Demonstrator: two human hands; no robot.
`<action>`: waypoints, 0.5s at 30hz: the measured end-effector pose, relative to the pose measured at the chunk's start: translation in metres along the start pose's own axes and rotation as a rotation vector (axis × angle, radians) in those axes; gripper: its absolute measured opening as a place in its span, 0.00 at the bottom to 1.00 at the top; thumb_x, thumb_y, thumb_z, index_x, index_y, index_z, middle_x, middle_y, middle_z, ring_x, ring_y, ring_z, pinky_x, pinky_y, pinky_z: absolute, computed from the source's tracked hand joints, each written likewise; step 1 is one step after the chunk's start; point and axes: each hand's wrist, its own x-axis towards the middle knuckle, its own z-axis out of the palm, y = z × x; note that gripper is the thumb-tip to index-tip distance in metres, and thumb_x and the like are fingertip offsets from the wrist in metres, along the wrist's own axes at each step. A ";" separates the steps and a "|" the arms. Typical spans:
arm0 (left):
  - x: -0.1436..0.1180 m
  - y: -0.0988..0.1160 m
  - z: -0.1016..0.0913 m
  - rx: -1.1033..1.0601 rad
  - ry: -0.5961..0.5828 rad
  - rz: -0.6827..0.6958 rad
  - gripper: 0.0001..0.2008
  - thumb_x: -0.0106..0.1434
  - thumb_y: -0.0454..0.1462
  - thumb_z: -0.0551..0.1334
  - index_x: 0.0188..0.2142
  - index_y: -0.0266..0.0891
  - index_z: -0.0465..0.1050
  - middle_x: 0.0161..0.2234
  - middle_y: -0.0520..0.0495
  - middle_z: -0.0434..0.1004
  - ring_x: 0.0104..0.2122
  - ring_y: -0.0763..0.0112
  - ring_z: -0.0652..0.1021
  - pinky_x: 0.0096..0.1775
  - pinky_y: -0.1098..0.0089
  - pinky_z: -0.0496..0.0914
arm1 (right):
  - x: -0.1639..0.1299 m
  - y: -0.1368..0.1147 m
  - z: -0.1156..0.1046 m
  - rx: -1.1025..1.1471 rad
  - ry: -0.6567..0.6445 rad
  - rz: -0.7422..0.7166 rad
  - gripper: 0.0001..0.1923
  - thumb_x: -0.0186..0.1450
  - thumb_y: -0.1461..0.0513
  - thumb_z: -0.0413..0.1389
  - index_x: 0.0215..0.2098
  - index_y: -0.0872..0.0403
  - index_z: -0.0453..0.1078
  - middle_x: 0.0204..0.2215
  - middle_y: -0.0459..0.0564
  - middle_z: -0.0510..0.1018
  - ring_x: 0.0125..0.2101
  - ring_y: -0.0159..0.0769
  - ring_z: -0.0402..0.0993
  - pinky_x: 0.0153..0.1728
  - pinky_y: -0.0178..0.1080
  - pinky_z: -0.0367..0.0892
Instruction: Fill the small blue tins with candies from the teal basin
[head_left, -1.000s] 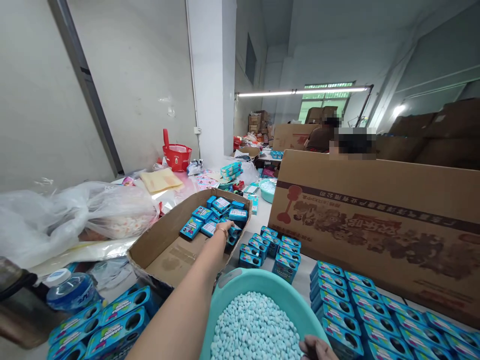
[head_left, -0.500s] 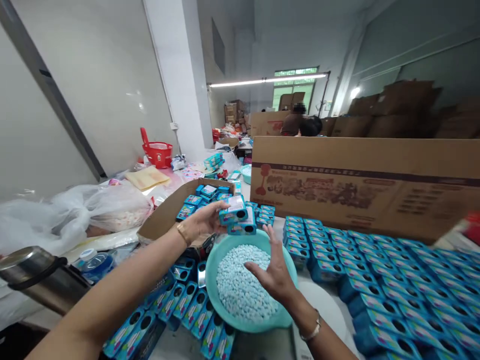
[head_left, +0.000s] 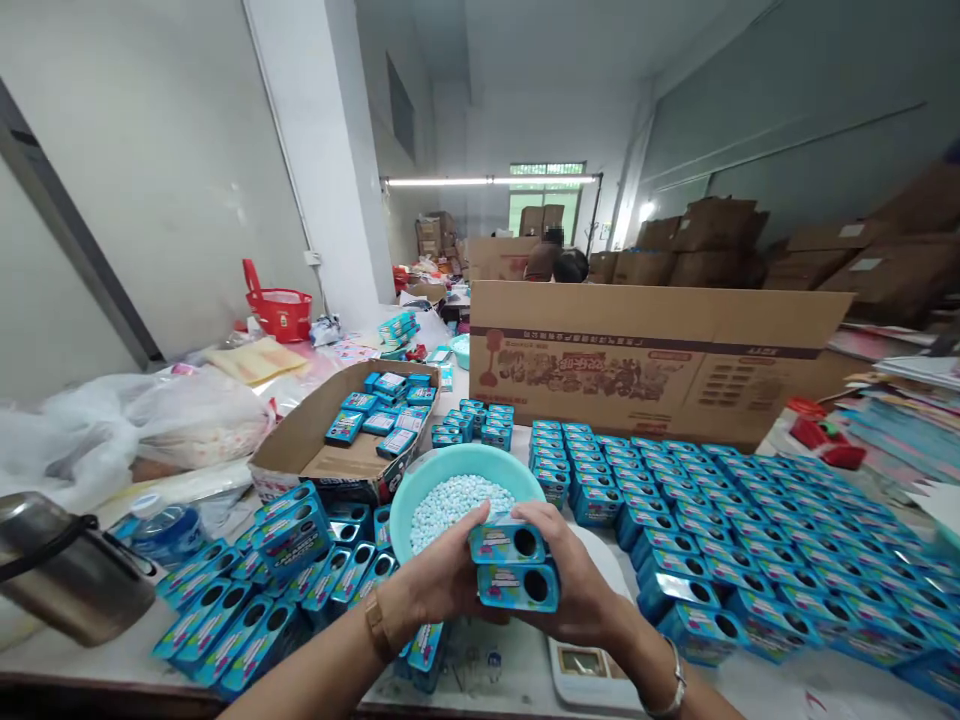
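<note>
Two small blue boxes (head_left: 508, 544) with dark round spots on their ends are stacked, one above the other, between my two hands. My left hand (head_left: 450, 570) is closed on their left side, and my right hand (head_left: 574, 570) grips the right side. Just behind them stands a turquoise bowl (head_left: 403, 490) of pale blue-white pellets (head_left: 454, 505), partly covered by my hands. Beside my right forearm lies a white scale (head_left: 589, 685) with a small display. More blue boxes (head_left: 259, 625) stand in slanting rows to the left of the bowl.
Many blue boxes (head_left: 739, 555) fill the right side in rows. A cut-down carton (head_left: 337, 462) holds several more. A long cardboard panel (head_left: 585, 365) stands behind. At left are a steel flask (head_left: 75, 570), plastic bags (head_left: 202, 410) and a red basket (head_left: 285, 315).
My left hand has brought the two boxes from beside the carton toward me, in front of the bowl. My right hand, open before, now grips them too. The view has shifted right.
</note>
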 end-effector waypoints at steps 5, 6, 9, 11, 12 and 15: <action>-0.003 -0.011 -0.001 0.472 0.183 0.540 0.53 0.46 0.56 0.70 0.66 0.45 0.50 0.67 0.40 0.55 0.66 0.53 0.57 0.62 0.55 0.55 | 0.001 0.002 0.031 0.549 0.256 0.574 0.46 0.56 0.49 0.65 0.66 0.48 0.50 0.52 0.56 0.74 0.47 0.48 0.75 0.49 0.48 0.71; -0.002 -0.008 0.000 0.532 0.219 0.605 0.57 0.43 0.51 0.74 0.67 0.44 0.46 0.67 0.38 0.54 0.65 0.51 0.58 0.62 0.55 0.55 | 0.008 0.003 0.039 0.615 0.298 0.616 0.45 0.56 0.47 0.64 0.65 0.48 0.51 0.53 0.56 0.73 0.49 0.48 0.74 0.51 0.49 0.69; -0.001 0.010 -0.002 0.533 0.329 0.727 0.51 0.43 0.45 0.75 0.63 0.38 0.53 0.57 0.36 0.69 0.56 0.50 0.71 0.57 0.52 0.64 | 0.035 0.018 0.056 0.732 0.319 0.642 0.38 0.62 0.40 0.53 0.64 0.48 0.57 0.55 0.55 0.71 0.55 0.47 0.69 0.55 0.49 0.65; -0.005 0.028 -0.011 0.464 0.379 0.769 0.40 0.46 0.46 0.74 0.55 0.36 0.62 0.49 0.39 0.76 0.48 0.54 0.77 0.51 0.54 0.70 | 0.050 0.038 0.063 0.746 0.195 0.664 0.37 0.66 0.37 0.36 0.62 0.49 0.61 0.54 0.55 0.72 0.56 0.47 0.68 0.54 0.50 0.65; -0.010 0.038 -0.017 0.425 0.409 0.785 0.36 0.46 0.46 0.73 0.52 0.36 0.64 0.46 0.40 0.78 0.45 0.55 0.78 0.49 0.55 0.72 | 0.056 0.050 0.067 0.681 0.108 0.674 0.38 0.67 0.38 0.32 0.61 0.49 0.63 0.54 0.56 0.72 0.55 0.47 0.68 0.54 0.52 0.65; -0.021 0.067 -0.041 0.339 0.525 0.871 0.34 0.48 0.47 0.72 0.51 0.37 0.65 0.44 0.42 0.78 0.42 0.58 0.79 0.46 0.56 0.74 | 0.067 0.078 0.088 0.182 -0.270 0.536 0.29 0.66 0.44 0.47 0.56 0.51 0.69 0.55 0.60 0.69 0.56 0.52 0.64 0.57 0.57 0.58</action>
